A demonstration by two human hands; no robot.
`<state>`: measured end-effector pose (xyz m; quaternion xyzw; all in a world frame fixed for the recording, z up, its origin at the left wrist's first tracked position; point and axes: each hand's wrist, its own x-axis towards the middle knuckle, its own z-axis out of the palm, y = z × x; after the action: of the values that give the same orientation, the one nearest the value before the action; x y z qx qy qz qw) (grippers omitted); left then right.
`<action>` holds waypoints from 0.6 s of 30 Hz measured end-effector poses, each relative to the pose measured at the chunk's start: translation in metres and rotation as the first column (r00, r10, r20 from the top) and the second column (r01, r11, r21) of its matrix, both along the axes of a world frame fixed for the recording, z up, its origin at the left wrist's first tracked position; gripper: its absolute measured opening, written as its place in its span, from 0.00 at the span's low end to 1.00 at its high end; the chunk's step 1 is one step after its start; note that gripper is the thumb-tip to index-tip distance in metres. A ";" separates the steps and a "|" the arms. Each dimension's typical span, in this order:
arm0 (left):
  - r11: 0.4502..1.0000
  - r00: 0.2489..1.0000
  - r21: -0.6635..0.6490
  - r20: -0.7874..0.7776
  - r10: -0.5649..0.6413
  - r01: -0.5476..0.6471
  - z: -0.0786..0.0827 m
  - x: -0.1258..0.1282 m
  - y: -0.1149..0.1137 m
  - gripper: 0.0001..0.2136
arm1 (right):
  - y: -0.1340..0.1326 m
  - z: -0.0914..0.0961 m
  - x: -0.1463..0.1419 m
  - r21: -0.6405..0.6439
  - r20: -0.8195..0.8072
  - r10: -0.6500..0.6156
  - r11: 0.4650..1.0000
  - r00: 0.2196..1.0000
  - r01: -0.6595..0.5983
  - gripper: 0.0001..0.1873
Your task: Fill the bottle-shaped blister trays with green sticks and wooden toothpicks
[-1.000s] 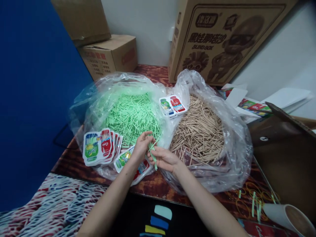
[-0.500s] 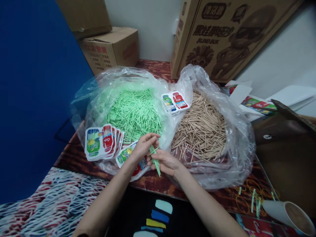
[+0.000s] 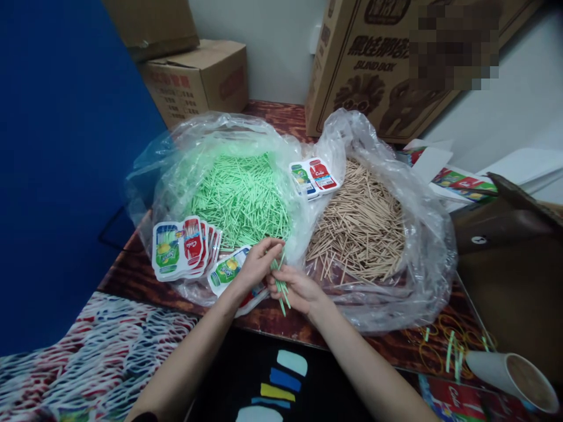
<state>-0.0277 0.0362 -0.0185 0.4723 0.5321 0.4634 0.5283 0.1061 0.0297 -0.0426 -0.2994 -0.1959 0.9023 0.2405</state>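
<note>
My left hand (image 3: 255, 265) and my right hand (image 3: 298, 288) meet at the front of the table, both pinched on a small bunch of green sticks (image 3: 280, 279). Just behind them a clear plastic bag (image 3: 176, 176) holds a heap of green sticks (image 3: 240, 196). To its right, a second clear bag (image 3: 433, 246) holds a heap of tan wooden sticks (image 3: 360, 225). A fan of printed drink-shaped packets (image 3: 182, 249) lies left of my left hand, and one more packet (image 3: 226, 271) lies under my left wrist.
Two more packets (image 3: 314, 176) rest between the bags. Cardboard boxes (image 3: 197, 79) and a large printed carton (image 3: 387, 53) stand at the back. A blue panel (image 3: 65, 146) is at left. A paper cup (image 3: 512, 372), rubber bands and loose green sticks (image 3: 451, 349) lie at front right.
Both hands stayed together at the front of the green bag, and the bunch of green sticks has been gathered tighter between them. The camera tilted slightly.
</note>
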 end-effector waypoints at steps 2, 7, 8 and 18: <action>0.996 0.998 0.064 -0.019 -0.068 0.069 0.002 -0.001 0.001 0.13 | -0.004 0.001 -0.001 0.043 0.027 0.063 0.997 0.998 -0.064 0.14; 0.963 0.943 0.060 -0.227 -0.242 0.262 0.006 -0.007 -0.005 0.11 | -0.009 0.004 0.003 0.084 0.120 0.105 0.990 0.987 -0.116 0.16; 0.966 0.941 0.075 -0.256 -0.221 0.247 0.007 -0.009 -0.008 0.11 | -0.009 0.005 0.004 0.107 0.140 0.081 0.990 0.987 -0.097 0.16; 0.945 0.858 0.291 -0.436 0.272 -0.151 0.003 -0.045 -0.045 0.11 | -0.053 0.000 0.008 0.811 0.402 -0.468 0.581 0.787 -0.069 0.07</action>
<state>-0.0732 -0.0083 -0.0153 0.5705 0.6312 0.4531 0.2661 0.1145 -0.0234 -0.0430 -0.4413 -0.5998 0.5477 0.3815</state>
